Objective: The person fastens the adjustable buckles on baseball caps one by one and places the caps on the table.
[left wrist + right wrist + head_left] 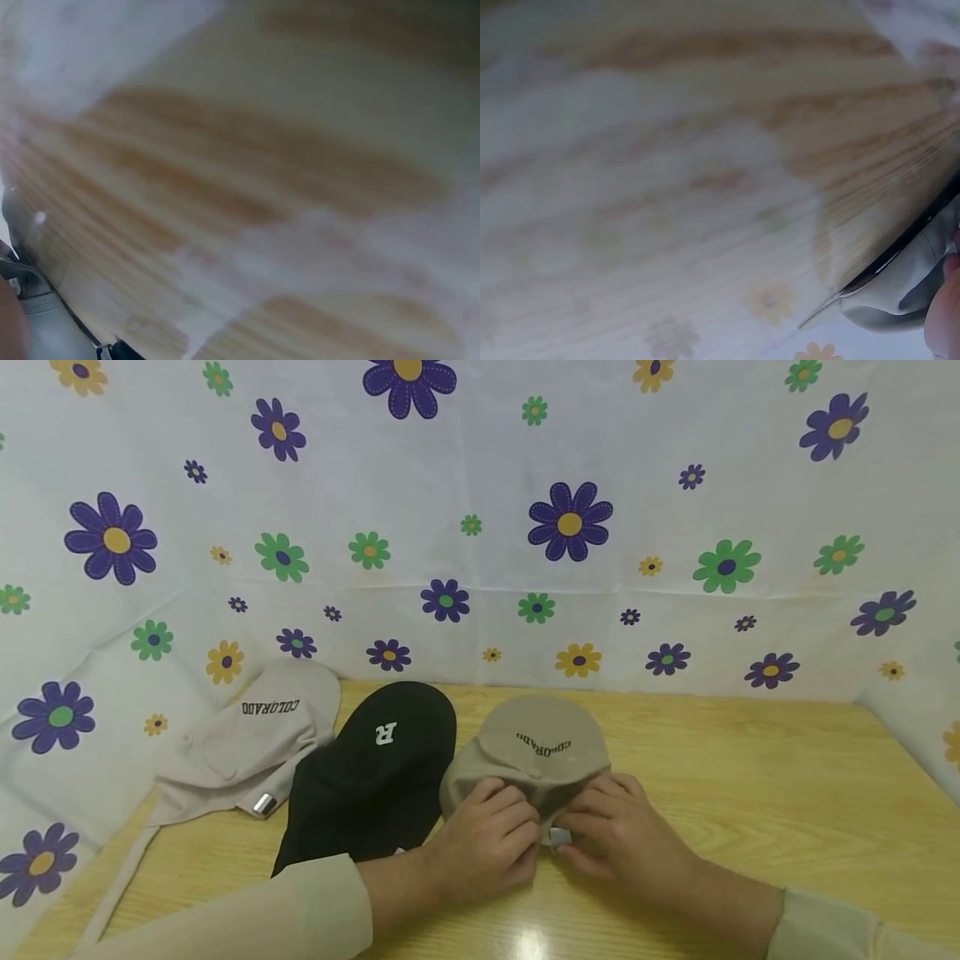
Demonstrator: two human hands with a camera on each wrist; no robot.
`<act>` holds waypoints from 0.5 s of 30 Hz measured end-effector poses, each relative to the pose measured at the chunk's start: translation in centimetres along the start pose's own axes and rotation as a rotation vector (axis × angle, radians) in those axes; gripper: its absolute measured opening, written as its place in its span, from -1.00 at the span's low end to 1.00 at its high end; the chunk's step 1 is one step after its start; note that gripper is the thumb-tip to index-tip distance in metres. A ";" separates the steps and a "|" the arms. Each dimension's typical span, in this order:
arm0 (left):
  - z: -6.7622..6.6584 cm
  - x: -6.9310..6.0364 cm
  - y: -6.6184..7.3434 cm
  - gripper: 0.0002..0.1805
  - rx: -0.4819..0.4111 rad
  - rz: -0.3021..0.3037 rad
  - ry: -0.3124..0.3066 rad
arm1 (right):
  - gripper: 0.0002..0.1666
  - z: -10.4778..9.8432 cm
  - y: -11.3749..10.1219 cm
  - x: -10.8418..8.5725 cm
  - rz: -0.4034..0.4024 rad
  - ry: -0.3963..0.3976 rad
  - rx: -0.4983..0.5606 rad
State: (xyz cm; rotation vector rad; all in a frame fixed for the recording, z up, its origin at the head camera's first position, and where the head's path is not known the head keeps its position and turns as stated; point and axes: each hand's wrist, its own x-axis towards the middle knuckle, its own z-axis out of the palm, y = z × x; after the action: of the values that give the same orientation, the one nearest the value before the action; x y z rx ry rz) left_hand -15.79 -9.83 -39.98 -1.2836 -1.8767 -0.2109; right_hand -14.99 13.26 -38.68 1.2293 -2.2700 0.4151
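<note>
Head: near the worktop's back edge, left hand and right hand are gripping the tan cap. Seemingly shaping it, they're next needing steadiness.

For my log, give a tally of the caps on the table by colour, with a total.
Pink cap: 1
Black cap: 1
Tan cap: 1
Total: 3

a white cloth printed with purple, green and yellow flowers hangs behind a light wooden table; a bright glare marks its surface
</note>
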 end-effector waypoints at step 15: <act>0.0 -0.1 0.3 -0.81 0.003 -0.002 -0.017 | -0.69 -0.2 -0.4 -0.1 0.044 -0.110 -0.062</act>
State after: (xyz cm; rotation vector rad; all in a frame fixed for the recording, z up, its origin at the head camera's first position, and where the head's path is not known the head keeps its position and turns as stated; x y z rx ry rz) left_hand -15.50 -9.73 -40.11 -1.2853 -1.8922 -0.1985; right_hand -14.50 13.23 -38.60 1.1999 -2.3879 0.2964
